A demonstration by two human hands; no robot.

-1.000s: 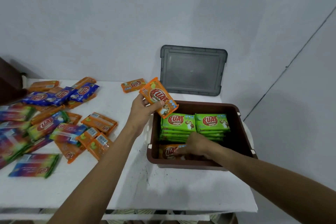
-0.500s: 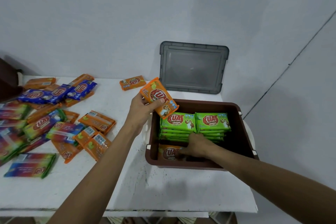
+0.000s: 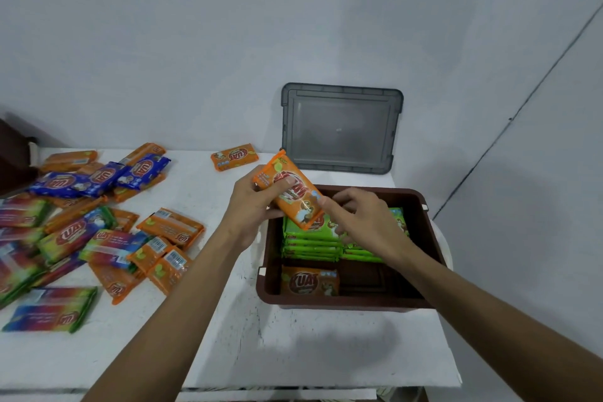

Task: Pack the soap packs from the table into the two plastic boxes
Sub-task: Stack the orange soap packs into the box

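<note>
My left hand [image 3: 253, 202] grips an orange soap pack [image 3: 290, 191] above the near-left corner of the brown plastic box [image 3: 342, 300]. My right hand [image 3: 362, 215] hovers over the box and its thumb and fingertips touch the pack's lower right end. Inside the box, green soap packs [image 3: 310, 243] are stacked in two piles at the back, and one orange pack [image 3: 310, 281] lies flat at the front left. Loose orange, blue and rainbow packs [image 3: 107, 235] cover the left of the white table [image 3: 293, 349].
A grey box lid [image 3: 341, 127] leans against the wall behind the brown box. A single orange pack [image 3: 234, 157] lies near the table's back edge. A dark brown object [image 3: 13, 157] sits at the far left. Walls meet in a corner at the right.
My right hand left the orange pack at the box's front and rose to meet the pack in my left hand. The left hand stayed roughly where it was.
</note>
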